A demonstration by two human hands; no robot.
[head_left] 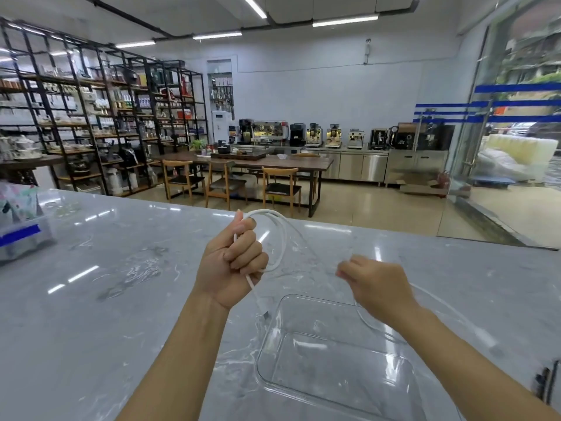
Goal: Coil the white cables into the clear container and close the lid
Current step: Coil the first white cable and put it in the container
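Left hand (232, 259) fisted around white cable (280, 238) loops

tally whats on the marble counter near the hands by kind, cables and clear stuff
white cable: 1, looped in the left hand, its far part pinched by the right hand
clear container: 1, open, nothing inside
lid: 0 that can be told apart
total: 2

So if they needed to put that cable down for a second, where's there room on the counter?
Bare marble counter lies open left of the left hand, up to the blue-taped box. It is crowded around the clear container, where the white cable trails under the right hand.
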